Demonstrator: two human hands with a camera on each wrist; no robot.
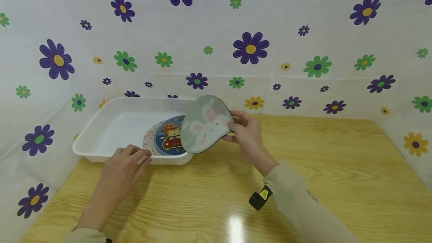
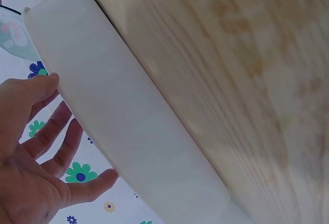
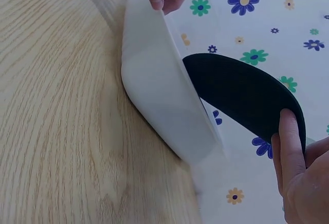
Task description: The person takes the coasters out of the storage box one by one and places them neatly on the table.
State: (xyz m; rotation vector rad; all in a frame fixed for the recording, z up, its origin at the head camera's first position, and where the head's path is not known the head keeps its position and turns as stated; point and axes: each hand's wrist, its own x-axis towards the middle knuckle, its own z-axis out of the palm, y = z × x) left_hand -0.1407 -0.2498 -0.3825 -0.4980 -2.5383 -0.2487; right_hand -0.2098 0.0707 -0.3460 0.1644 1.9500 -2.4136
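Note:
My right hand (image 1: 249, 135) pinches the edge of a round mouse pad (image 1: 204, 119), thumb on the printed face and fingers behind. A white bunny on grey-green shows on that face; the back is black in the right wrist view. The pad sags in a curve over the right end of a white plastic tray (image 1: 111, 123). Inside the tray lies a blue mouse pad (image 1: 168, 138) with a cartoon figure in a red car, partly covering a pale pink-patterned pad (image 1: 148, 140). At the tray's front rim my left hand (image 1: 123, 164) grips, thumb outside and fingers over the edge.
The tray stands on a wood-grain table (image 1: 303, 153), toward its back left. Behind it hangs a white sheet (image 1: 209, 18) printed with purple, green and yellow flowers. A black strap device (image 1: 260, 198) sits at the right wrist.

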